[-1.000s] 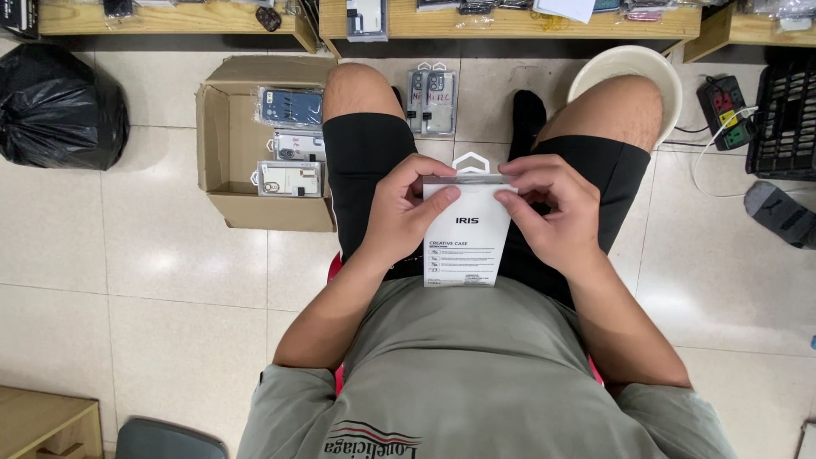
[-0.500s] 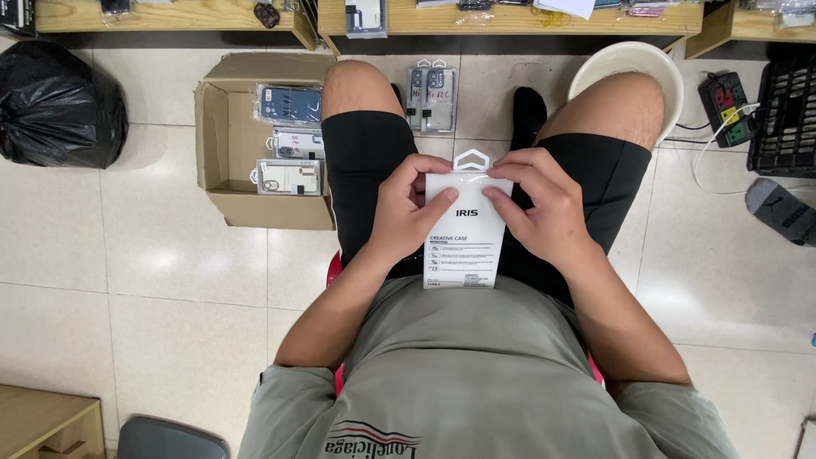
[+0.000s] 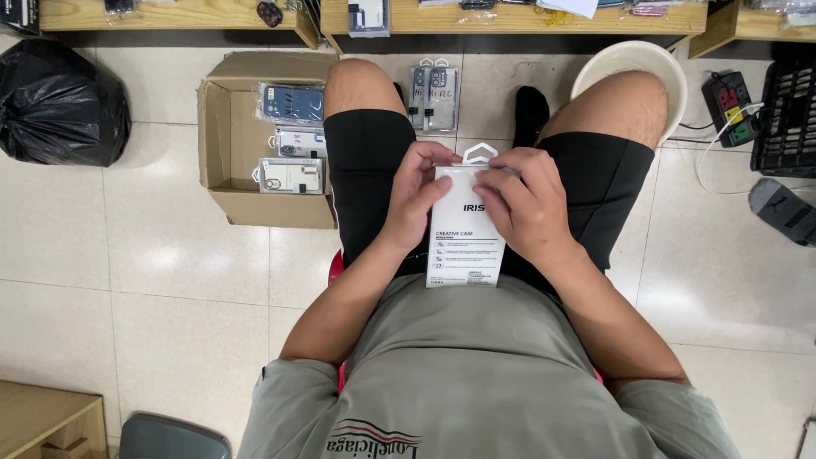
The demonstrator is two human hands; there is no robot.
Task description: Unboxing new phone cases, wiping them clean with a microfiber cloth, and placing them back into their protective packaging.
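Left of the white retail package [image 3: 466, 229] — a cardboard box [image 3: 255, 140] of packaged cases. Package on lap; left hand [image 3: 416, 195] and right hand [image 3: 523, 204] closed around its top. Step: apparently sealing the flap — firm fingertip pressure needed.

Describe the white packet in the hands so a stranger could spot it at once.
Start at the seated person's black shorts. Over the lap, the left hand and right hand pinch the top of a flat white packet. Unlike the packets in the cardboard box, it's plain white with a hang tab.
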